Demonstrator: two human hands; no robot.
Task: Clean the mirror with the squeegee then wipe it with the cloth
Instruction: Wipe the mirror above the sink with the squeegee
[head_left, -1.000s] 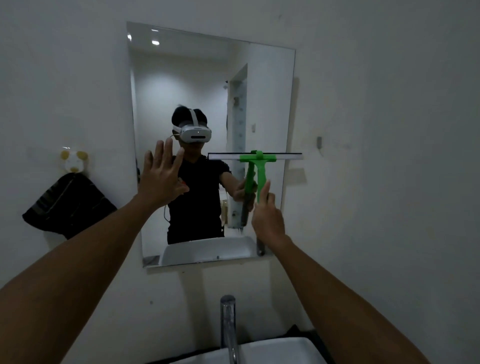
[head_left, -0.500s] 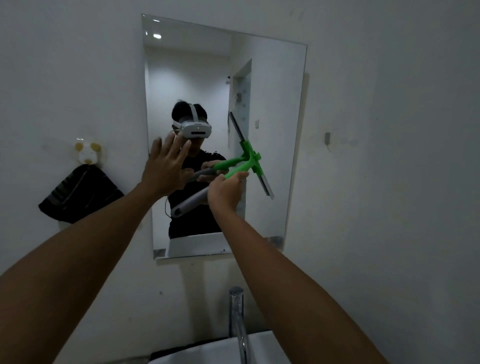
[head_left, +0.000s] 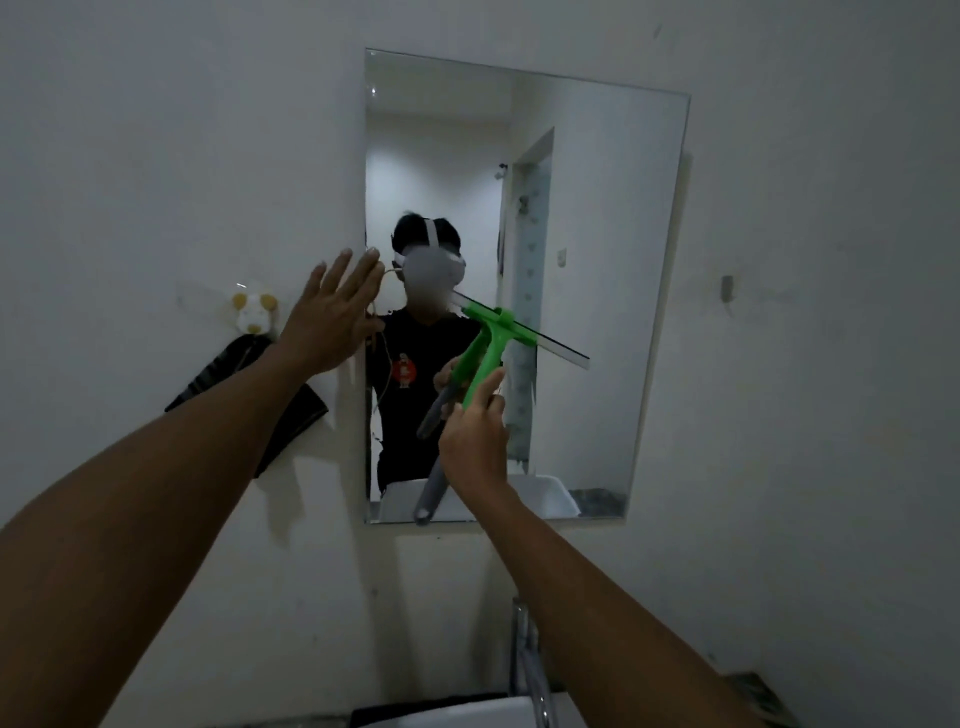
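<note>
Nearest the camera, a tap (head_left: 530, 660) rises over the basin (head_left: 467, 714) at the bottom edge, directly under the work; anything that slips from above would fall onto it. Above that, the right hand (head_left: 475, 447) is closed around the squeegee (head_left: 488, 358), fingers wrapped on the handle with one finger laid up along the green neck, the grey end of the handle sticking out below the palm. That hold looks light and high on the handle, so a hard push could twist the tool in the hand or let it drop. The blade runs tilted, its right end lower, across the middle of the mirror (head_left: 597, 234); it seems to be against the glass, though in this dim light I cannot be sure it touches along its whole length. If only part of the edge bears, the stroke would leave streaks. The left hand (head_left: 332, 317) is spread flat and empty, fingers wide, at the mirror's left edge, partly on the wall (head_left: 156, 156); fingertips on the glass would leave smears there. Farther left, the cloth (head_left: 228, 374) hangs from a hook (head_left: 253, 312), unused and well apart from both hands.
</note>
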